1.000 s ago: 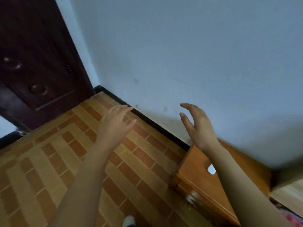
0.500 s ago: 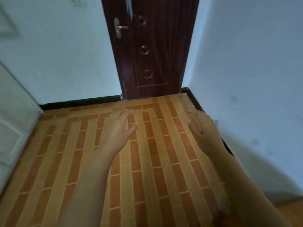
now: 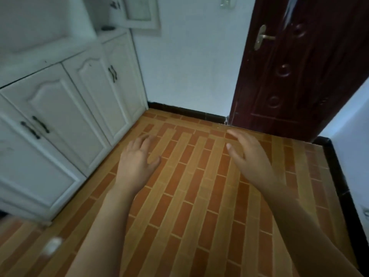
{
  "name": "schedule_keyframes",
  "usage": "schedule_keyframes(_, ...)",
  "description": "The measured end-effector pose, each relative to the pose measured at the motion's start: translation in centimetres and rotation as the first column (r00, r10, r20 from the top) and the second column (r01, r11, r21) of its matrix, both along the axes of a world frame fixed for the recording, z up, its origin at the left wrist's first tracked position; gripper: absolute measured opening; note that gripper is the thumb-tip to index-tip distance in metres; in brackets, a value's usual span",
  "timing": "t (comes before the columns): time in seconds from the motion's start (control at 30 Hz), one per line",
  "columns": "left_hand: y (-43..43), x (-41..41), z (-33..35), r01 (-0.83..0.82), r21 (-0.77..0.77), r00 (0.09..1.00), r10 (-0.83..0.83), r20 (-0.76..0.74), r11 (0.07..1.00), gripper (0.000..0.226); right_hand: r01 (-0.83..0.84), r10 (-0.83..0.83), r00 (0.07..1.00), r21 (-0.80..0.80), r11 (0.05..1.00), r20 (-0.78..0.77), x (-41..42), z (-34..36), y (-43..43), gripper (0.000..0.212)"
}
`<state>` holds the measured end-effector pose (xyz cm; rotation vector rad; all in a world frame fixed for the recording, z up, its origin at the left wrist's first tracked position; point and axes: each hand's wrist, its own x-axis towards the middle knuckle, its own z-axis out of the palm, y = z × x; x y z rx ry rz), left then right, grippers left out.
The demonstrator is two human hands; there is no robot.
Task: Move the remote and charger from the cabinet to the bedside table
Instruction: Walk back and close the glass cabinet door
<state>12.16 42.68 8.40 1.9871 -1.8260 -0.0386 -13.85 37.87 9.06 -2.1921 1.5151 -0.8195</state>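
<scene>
Floor [image 3: 199,196]: orange and tan brick-pattern tile. White cabinet [image 3: 60,126] stood on it at left; small dark item [image 3: 107,28] lay on cabinet ledge, too blurred to identify.

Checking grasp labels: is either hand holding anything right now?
No: the left hand and right hand both hang open above the tiled floor, fingers spread, nothing in them.
</scene>
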Motion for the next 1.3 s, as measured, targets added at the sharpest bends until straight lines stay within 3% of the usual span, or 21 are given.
schedule_keyframes(0.33, 1.2, 1.5, -1.8, -0.094, 0.086, 0.984, 0.079, 0.162, 0.992, 0.052, -0.214, 0.208, 0.965, -0.018, 0.977, -0.158, 3.5, 0.1, -2.5, 0.043)
schedule_keyframes(0.7, -2.8, 0.0, -1.7, -0.057, 0.089, 0.964, 0.032, 0.263, 0.994, 0.052, -0.285, 0.251, 0.906, -0.053, 0.957, -0.339, 1.3, -0.7, -6.3, 0.041)
schedule_keyframes(1.0, -7.5, 0.9, -3.6, -0.051, 0.12, 0.982, 0.028, 0.185, 0.991, 0.05, -0.281, 0.255, 0.903, -0.027, 0.959, -0.345, 1.1, -2.3, -11.0, 0.04)
schedule_keyframes(1.3, -20.7, 8.3, -4.1, -0.144, 0.057, 0.985, 0.138, 0.104, 0.988, 0.05, -0.255, 0.231, 0.92, -0.036, 0.966, -0.316, 6.0, -2.3, -22.3, 0.042)
